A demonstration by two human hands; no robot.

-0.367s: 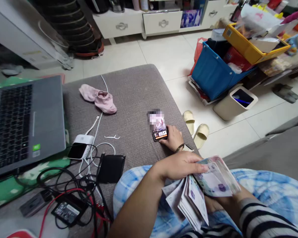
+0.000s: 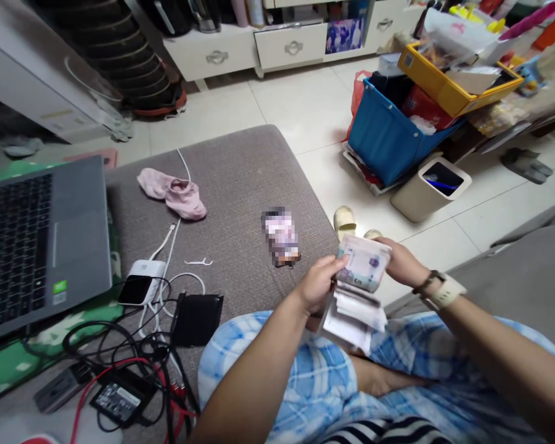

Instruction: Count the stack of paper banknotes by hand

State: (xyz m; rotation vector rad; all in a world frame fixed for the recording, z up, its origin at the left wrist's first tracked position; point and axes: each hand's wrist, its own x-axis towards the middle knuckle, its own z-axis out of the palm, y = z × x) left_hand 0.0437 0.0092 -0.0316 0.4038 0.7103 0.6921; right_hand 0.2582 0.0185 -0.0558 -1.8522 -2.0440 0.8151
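My left hand (image 2: 318,285) grips a folded stack of banknotes (image 2: 363,264), its thumb lying on the left end of the top note. Below that stack, more white-looking notes (image 2: 354,317) fan downward over my lap. On the right end of the stack is my right hand (image 2: 404,264), a pale watch and a dark bracelet on its wrist; its fingers are partly hidden behind the notes. The phone (image 2: 283,237) lies apart from both hands on the grey cushioned surface (image 2: 240,166), its screen blurred out.
To the left are a laptop (image 2: 69,228), a white device with a dark screen (image 2: 142,282), tangled black cables (image 2: 120,342), and a black wallet-like item (image 2: 197,319). Pink socks (image 2: 173,192) lie farther back. Slippers (image 2: 345,222), a bin (image 2: 425,197) and a blue box (image 2: 388,132) stand on the floor.
My right hand has left the phone and come back to the right end of the banknotes. The left hand has raised the notes slightly, and the view has shifted a little.
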